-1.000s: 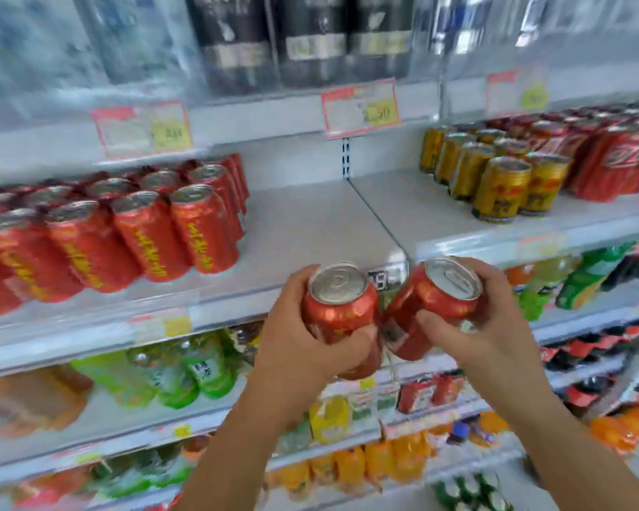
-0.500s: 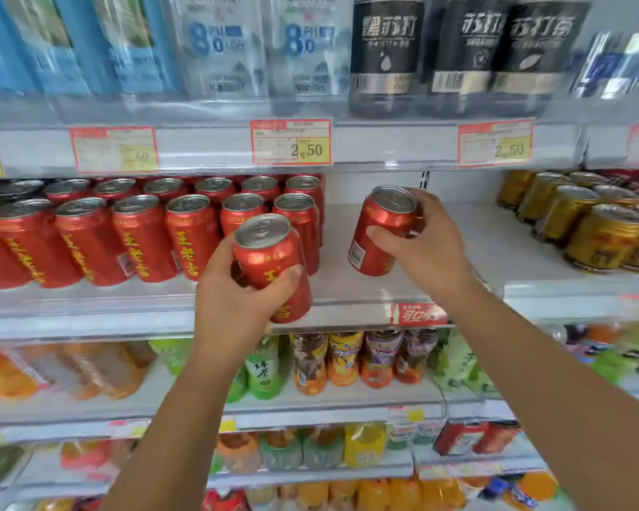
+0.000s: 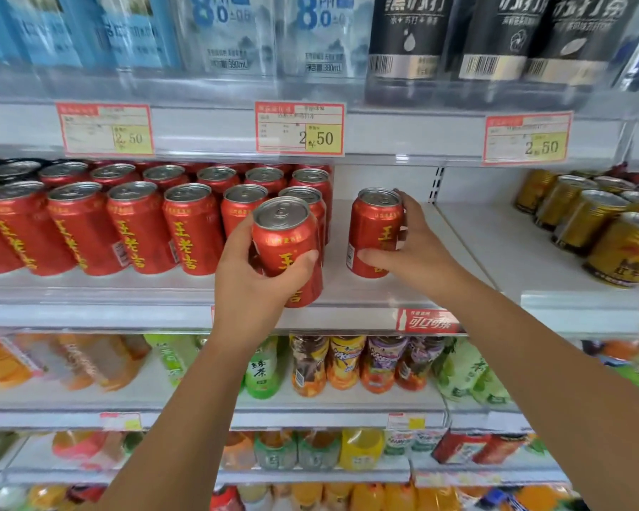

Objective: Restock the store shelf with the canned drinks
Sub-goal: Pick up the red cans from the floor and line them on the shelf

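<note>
your left hand [image 3: 251,285] is wrapped around a red can [image 3: 286,248] mid-frame at the shelf [image 3: 366,293] edge; your right hand [image 3: 417,252] grips another can [image 3: 375,234], right of the red rows [image 3: 126,219].

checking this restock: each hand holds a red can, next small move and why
Probably the right hand sets its red can down on the bare shelf beside the stocked cans and releases: it is upright over the gap, while the left hand holds the other can farther forward.

Shop: price tags [image 3: 299,129] on drink-stocked shelves [image 3: 384,140].
</note>
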### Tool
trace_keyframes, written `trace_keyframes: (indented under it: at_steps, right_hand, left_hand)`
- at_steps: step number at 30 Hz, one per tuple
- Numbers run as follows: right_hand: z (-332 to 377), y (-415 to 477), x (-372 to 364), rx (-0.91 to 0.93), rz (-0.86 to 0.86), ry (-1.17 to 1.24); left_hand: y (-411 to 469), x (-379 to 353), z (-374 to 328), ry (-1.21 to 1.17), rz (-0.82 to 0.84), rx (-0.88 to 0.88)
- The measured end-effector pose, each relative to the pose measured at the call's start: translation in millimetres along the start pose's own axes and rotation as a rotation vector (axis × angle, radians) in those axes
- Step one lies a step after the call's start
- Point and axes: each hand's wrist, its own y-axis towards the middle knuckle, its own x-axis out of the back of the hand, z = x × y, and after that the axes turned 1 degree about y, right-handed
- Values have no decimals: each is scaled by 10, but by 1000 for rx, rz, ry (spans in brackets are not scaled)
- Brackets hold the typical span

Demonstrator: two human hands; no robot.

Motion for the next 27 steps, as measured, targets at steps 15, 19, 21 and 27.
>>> trace_keyframes:
  at_steps: [15, 19, 21, 27]
  right_hand:
    - [-325, 971, -102, 22, -80, -172]
    - [-388, 1336, -172, -13, -53, -201]
    - [-424, 1476, -202, -15, -64, -204]
    - [-499, 1707, -296, -11, -126, -167]
  left_hand:
    - [26, -227, 466, 98, -190, -141]
    - [38, -260, 516, 70, -233, -178]
    - [41, -271, 525, 54, -245, -190]
    - [68, -281, 551, 73, -268, -224]
